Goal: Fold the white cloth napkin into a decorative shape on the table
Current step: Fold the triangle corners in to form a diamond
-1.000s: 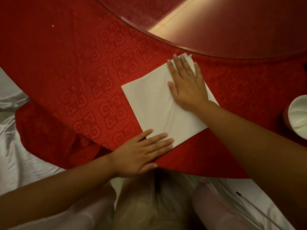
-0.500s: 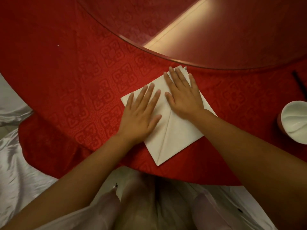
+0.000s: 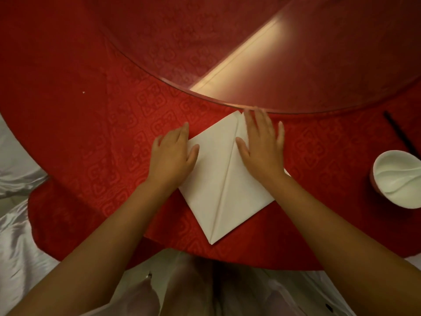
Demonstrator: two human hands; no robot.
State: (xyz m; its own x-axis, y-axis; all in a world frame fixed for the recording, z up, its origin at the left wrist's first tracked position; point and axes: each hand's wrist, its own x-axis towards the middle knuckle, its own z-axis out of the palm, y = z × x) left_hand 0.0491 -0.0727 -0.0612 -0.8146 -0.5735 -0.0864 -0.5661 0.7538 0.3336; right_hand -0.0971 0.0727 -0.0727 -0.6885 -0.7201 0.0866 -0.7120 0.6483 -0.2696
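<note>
The white napkin (image 3: 211, 179) lies on the red tablecloth (image 3: 91, 133) as a kite shape. Two flaps meet along a centre seam, and one point faces me at the table's edge. My left hand (image 3: 170, 153) is at the napkin's left corner, thumb on top and fingers curled over the edge, gripping that corner. My right hand (image 3: 262, 151) rests flat on the right flap near the far tip, fingers spread.
A round glass turntable (image 3: 296, 53) sits just beyond the napkin's far tip. A white bowl (image 3: 398, 179) stands at the right, with a dark stick (image 3: 401, 135) behind it. Silvery satin fabric (image 3: 16, 224) hangs at the left below the table's edge.
My left hand went from the near corner onto the left flap, then slid out to the left corner. My right hand stayed on the right flap.
</note>
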